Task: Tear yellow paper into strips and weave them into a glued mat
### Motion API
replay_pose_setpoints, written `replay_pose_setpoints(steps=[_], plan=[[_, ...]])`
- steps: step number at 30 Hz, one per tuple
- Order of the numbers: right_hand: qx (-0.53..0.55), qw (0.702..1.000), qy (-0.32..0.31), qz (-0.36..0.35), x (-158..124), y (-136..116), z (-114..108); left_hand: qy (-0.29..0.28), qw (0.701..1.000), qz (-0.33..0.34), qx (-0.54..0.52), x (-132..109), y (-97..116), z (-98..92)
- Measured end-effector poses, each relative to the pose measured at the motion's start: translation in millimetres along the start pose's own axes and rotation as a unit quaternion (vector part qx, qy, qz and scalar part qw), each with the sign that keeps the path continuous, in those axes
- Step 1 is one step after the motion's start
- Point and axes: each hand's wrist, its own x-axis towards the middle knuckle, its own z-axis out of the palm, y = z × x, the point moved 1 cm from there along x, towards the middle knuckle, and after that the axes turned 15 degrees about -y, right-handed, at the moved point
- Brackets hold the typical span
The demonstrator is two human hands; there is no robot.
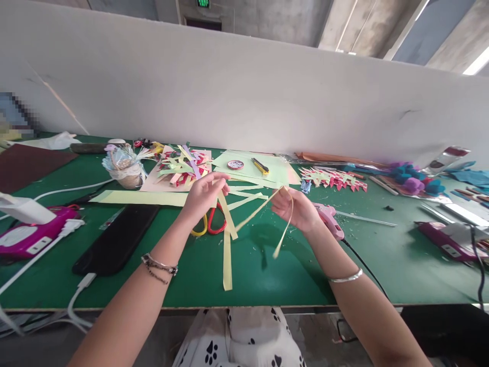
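Observation:
My left hand point(206, 199) is closed, with a pale yellow paper strip point(228, 216) hanging from its fingertips. My right hand point(293, 208) pinches a narrow, pale yellow paper strip point(260, 209) that bends over the fingers; its end dangles below. A further length of yellow paper point(227, 265) hangs between the hands toward the table's front edge; whether it joins the other strips I cannot tell. Under the left hand lie scissors point(217, 223) with red and yellow handles, blades hidden. A pink glue gun point(331, 220) lies beside my right wrist.
On the green table point(267, 285) are a black phone point(118, 239), purple power strips point(34, 234) with cables, and a decorated basket point(126, 168). Behind the hands lie a yellow utility knife point(260, 166), a tape roll point(235, 164) and coloured paper cuttings point(187, 165). A white partition point(244, 92) closes the back.

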Motion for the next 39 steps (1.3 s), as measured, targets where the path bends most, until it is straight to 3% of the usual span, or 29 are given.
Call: replay_pose_setpoints(steps=[3,5,6,8,10,15,20,23,26,30,32,34,37,39], plan=[[-0.016,0.998,-0.036,0.057,2,8,3,0.027,0.989,-0.001,0.144,-1,1,3.0],[-0.124,0.984,-0.052,0.118,5,17,4,0.022,0.978,0.009,0.209,-2,0,3.9],[-0.214,0.964,-0.058,0.149,7,21,5,0.019,0.971,0.016,0.238,-2,-1,3.7],[-0.399,0.896,-0.050,0.186,13,29,5,0.010,0.956,0.026,0.293,-2,-4,2.0],[-0.513,0.837,-0.023,0.188,21,35,4,-0.001,0.934,0.031,0.355,-2,-6,-0.7],[-0.611,0.766,-0.005,0.200,48,46,-5,-0.050,0.882,0.055,0.465,0,-11,-5.1],[-0.629,0.741,-0.016,0.237,61,56,-15,-0.090,0.849,0.113,0.509,1,-11,-3.1],[-0.626,0.745,-0.023,0.230,62,53,-17,-0.035,0.853,0.146,0.500,1,-9,-2.2],[-0.614,0.761,-0.030,0.206,64,43,-20,0.037,0.885,0.141,0.442,0,-7,-3.3],[-0.587,0.792,0.003,0.170,63,20,-23,-0.009,0.969,0.079,0.236,-3,-5,-4.8],[-0.570,0.805,0.030,0.158,57,6,-22,-0.034,0.989,0.053,0.135,-4,-4,-4.3],[-0.515,0.844,0.057,0.138,47,-5,-19,-0.036,0.995,0.049,0.078,-4,-4,-3.3],[-0.310,0.943,0.089,0.084,30,-14,-11,-0.029,0.997,0.066,0.033,-3,-4,-1.4],[-0.195,0.974,0.100,0.056,21,-12,-7,-0.029,0.997,0.068,0.009,-2,-5,-0.4]])
